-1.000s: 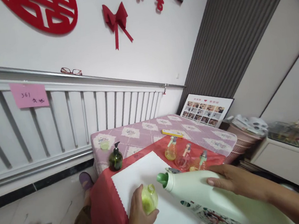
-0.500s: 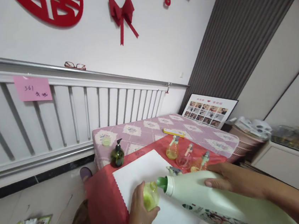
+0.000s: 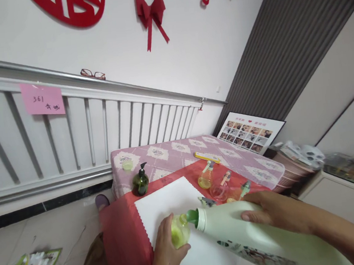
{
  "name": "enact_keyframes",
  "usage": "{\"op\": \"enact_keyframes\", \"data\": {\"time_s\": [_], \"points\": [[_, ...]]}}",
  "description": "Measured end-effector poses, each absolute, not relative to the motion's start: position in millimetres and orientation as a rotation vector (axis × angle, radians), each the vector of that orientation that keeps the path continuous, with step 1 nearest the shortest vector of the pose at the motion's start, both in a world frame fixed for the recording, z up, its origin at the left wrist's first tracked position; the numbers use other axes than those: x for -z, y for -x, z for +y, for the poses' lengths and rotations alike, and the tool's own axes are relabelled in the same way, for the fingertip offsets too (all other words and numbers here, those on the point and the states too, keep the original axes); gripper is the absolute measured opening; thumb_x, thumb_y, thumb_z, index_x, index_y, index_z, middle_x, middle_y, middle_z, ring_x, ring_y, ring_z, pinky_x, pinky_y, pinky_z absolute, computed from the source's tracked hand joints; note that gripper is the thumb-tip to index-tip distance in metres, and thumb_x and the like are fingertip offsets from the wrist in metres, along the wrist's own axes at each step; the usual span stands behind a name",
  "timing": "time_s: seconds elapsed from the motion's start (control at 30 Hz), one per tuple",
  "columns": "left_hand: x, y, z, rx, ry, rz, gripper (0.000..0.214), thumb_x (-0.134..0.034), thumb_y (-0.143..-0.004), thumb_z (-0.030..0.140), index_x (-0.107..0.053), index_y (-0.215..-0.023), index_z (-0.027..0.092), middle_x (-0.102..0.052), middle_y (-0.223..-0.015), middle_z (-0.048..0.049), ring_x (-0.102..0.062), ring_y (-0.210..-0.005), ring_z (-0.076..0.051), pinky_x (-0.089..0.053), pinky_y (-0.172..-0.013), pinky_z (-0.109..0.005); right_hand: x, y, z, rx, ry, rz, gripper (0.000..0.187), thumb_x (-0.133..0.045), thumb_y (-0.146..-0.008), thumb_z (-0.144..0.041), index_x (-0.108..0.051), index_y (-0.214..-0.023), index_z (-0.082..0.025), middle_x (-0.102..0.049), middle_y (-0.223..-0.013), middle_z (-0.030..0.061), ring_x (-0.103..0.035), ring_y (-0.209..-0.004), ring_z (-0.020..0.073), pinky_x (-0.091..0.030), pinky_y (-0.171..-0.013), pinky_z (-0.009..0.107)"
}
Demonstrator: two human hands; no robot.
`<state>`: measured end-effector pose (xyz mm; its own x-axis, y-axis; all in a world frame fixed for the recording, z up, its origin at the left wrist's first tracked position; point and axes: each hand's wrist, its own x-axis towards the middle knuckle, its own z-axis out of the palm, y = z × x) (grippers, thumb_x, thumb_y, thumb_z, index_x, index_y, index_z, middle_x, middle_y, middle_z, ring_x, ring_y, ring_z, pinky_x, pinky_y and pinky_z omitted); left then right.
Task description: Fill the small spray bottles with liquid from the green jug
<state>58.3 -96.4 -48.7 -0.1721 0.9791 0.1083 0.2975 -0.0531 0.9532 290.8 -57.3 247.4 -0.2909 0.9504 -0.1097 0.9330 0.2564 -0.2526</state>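
My left hand is wrapped round a small clear yellow-green bottle, its neck uncapped and tilted to the right. Large and pale green, a detergent jug lies tipped over the white mat, gripped from above by my right hand. The jug's green pouring spout is right at the bottle's mouth; whether liquid is flowing I cannot tell. Behind the jug's neck a grey-green spray head rests on the white mat.
A dark green pump bottle stands left of the mat. Spray bottles, one yellow and one pink, stand behind the jug, with another partly hidden. Farther back lie a yellow box and a pale green cup on the patterned tablecloth.
The whole view has shifted slightly. Both hands keep their grips, and the bottle's mouth and the jug's spout stay close together.
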Motion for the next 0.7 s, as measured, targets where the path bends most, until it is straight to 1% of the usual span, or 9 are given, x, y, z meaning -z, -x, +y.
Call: {"op": "enact_keyframes", "data": {"time_s": [0.07, 0.1, 0.23, 0.4, 0.57, 0.67, 0.7], "points": [[48.6, -58.4, -97.1, -1.255, -1.394, 1.533, 0.090, -0.067, -0.060, 0.021, -0.036, -0.144, 0.015, -0.044, -0.151, -0.0143, -0.037, -0.143, -0.029, -0.028, -0.123, -0.043, -248.0, -290.8, -55.8, -0.585, 1.838, -2.578, 0.039, -0.060, -0.077, -0.064, -0.074, -0.082, -0.028, -0.077, -0.087, 0.0065, -0.070, -0.079, 0.0260, -0.051, -0.069, 0.032], [48.8, -58.5, -97.4, -1.253, -1.391, 1.533, 0.090, -0.067, -0.060, 0.021, -0.036, -0.144, 0.015, -0.044, -0.151, -0.0143, -0.037, -0.143, -0.029, -0.027, -0.123, -0.043, -248.4, -290.6, -55.2, -0.617, 1.846, -2.614, 0.040, -0.058, -0.080, -0.064, -0.073, -0.086, -0.027, -0.076, -0.091, 0.0079, -0.069, -0.083, 0.0274, -0.050, -0.071, 0.033], [49.1, -59.3, -97.5, -1.252, -1.385, 1.532, 0.091, -0.068, -0.059, 0.020, -0.035, -0.144, 0.015, -0.043, -0.151, -0.0146, -0.036, -0.143, -0.029, -0.027, -0.122, -0.044, -249.9, -288.6, -54.4, -0.560, 1.881, -2.613, 0.040, -0.059, -0.079, -0.062, -0.072, -0.087, -0.026, -0.076, -0.094, 0.0093, -0.069, -0.086, 0.0295, -0.050, -0.074, 0.036], [46.1, -58.5, -98.5, -1.237, -1.379, 1.517, 0.091, -0.067, -0.060, 0.020, -0.035, -0.145, 0.015, -0.042, -0.152, -0.0152, -0.035, -0.144, -0.029, -0.027, -0.122, -0.043, -253.2, -284.7, -54.6, -0.551, 1.904, -2.675, 0.039, -0.055, -0.082, -0.063, -0.068, -0.085, -0.027, -0.074, -0.093, 0.0082, -0.069, -0.085, 0.0283, -0.049, -0.070, 0.034], [44.7, -57.6, -99.2, -1.239, -1.383, 1.518, 0.091, -0.068, -0.060, 0.021, -0.035, -0.144, 0.015, -0.042, -0.152, -0.0150, -0.036, -0.143, -0.029, -0.027, -0.122, -0.044, -261.0, -277.0, -56.1, -0.551, 1.930, -2.684, 0.036, -0.056, -0.082, -0.060, -0.066, -0.084, -0.026, -0.075, -0.095, 0.0082, -0.069, -0.088, 0.0285, -0.049, -0.072, 0.034], [44.4, -57.9, -98.5, -1.230, -1.386, 1.511, 0.091, -0.067, -0.059, 0.020, -0.034, -0.144, 0.014, -0.042, -0.152, -0.0160, -0.035, -0.143, -0.029, -0.027, -0.123, -0.046, -264.0, -273.6, -57.5, -0.554, 1.917, -2.737, 0.040, -0.054, -0.083, -0.062, -0.066, -0.088, -0.023, -0.075, -0.097, 0.0093, -0.069, -0.089, 0.0291, -0.050, -0.073, 0.034], [44.2, -58.1, -98.2, -1.227, -1.390, 1.508, 0.092, -0.068, -0.059, 0.020, -0.034, -0.144, 0.013, -0.042, -0.152, -0.0164, -0.036, -0.143, -0.029, -0.027, -0.123, -0.046, -264.2, -272.9, -57.7, -0.503, 1.915, -2.745, 0.042, -0.054, -0.082, -0.063, -0.067, -0.088, -0.023, -0.075, -0.097, 0.0090, -0.069, -0.088, 0.0287, -0.051, -0.073, 0.034]]}}
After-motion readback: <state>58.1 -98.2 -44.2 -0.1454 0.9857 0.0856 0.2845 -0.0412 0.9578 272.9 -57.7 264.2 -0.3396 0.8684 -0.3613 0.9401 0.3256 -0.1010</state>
